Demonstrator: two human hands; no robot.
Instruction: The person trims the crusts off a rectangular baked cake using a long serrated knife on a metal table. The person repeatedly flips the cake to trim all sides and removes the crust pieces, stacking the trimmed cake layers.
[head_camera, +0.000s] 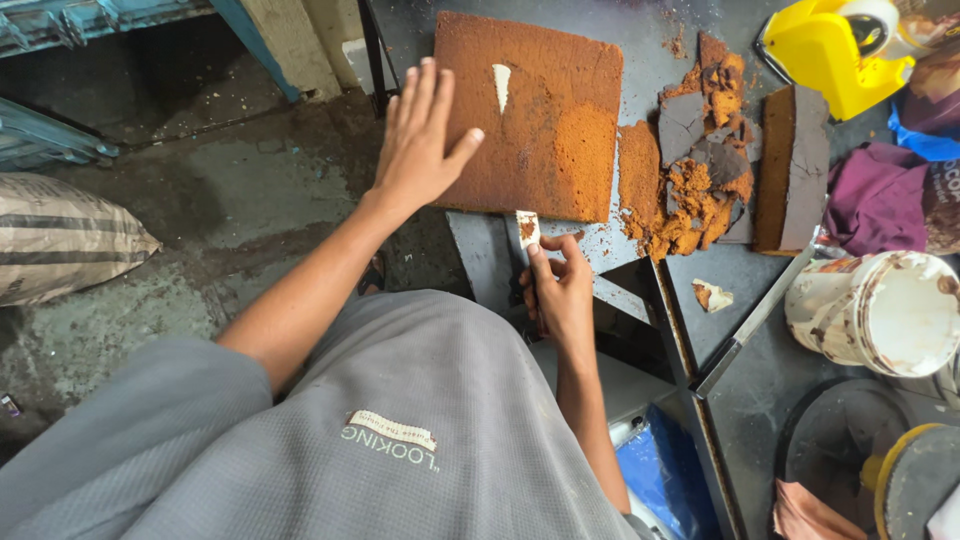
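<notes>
The left hand (420, 140), fingers spread wide, steadied the orange-brown board (530, 110) at upper centre; the right hand (560, 290) gripped a small glue-smeared scraper (527, 228) below it.

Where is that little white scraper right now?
In the head view, the white scraper is pinched in the right hand, just below the near edge of the big orange-brown slab that the left hand presses flat.

Grey ribbed short-sleeved shirt (400, 420), small pale embroidered patch on chest; both forearms bare, left hand (420, 140) and right hand (560, 295) ungloved, no rings or watch seen.
</notes>
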